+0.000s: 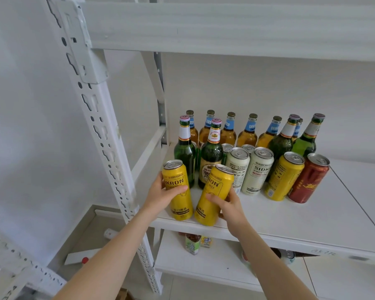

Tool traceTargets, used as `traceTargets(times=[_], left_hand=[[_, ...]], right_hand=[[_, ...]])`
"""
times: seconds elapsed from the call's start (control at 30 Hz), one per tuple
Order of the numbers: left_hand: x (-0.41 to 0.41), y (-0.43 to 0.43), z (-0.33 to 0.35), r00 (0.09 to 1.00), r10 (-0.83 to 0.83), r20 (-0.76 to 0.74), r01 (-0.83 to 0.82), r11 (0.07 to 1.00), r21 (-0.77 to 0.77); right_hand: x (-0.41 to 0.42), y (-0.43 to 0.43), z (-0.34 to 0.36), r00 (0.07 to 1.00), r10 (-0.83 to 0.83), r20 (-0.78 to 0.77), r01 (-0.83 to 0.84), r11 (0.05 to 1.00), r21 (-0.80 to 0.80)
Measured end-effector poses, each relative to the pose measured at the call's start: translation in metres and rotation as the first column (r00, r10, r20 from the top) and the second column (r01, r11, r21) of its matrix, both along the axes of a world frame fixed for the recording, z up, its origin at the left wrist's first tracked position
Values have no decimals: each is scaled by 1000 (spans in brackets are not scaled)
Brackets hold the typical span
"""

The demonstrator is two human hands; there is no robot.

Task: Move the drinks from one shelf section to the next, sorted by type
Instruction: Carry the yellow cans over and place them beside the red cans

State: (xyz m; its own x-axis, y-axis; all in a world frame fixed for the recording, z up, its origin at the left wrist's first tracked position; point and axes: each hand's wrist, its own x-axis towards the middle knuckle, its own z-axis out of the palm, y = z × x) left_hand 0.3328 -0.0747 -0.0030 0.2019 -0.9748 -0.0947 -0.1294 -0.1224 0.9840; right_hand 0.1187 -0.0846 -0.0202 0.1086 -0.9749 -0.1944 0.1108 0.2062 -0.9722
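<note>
Both hands are on cans, low in the middle of the frame. The left hand (160,195) wraps its fingers round a tall yellow aluminium beer can (181,204), which stands nearly upright at the front edge of the white metal shelf (301,217). The right hand (232,208) grips a second yellow beer can (217,180) just beside the first, and this one leans with its top to the right. Whether either base touches the shelf, I cannot tell. Right behind them stand two green glass bottles (211,154) with white neck labels, and two more green ones stand at centre right. Along the back runs a row of amber glass bottles (247,137) with blue neck labels. To the right of the held cans sit two white beer cans (256,174), then a third yellow can (283,178), then a red can (307,180), side by side. A perforated white upright post (100,126) slants down the left of the frame.
</note>
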Motion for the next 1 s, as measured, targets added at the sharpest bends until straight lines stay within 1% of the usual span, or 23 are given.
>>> traceTargets(times=[0.07,0.17,0.4,0.57,0.8,0.9,1.0], left_hand=[[3,9,-2,999,26,-40,-25,999,20],[6,24,0,995,65,-80,-61,997,45],[9,67,10,988,39,-148,-30,998,62],[5,95,10,992,13,-122,-5,998,65],[-21,119,8,990,-40,-135,49,997,66],[-39,120,11,990,-74,-118,82,994,66],[-61,120,15,990,-98,-98,104,993,54]], right_hand=[[-1,9,0,999,-27,33,25,999,44],[-2,26,1,998,-52,36,49,996,77],[-1,73,2,993,-118,32,114,988,108],[-5,105,2,986,-163,27,158,980,121],[-26,140,10,971,-233,52,222,961,166],[-42,150,21,966,-257,35,249,956,152],[-63,154,28,957,-280,70,269,954,135]])
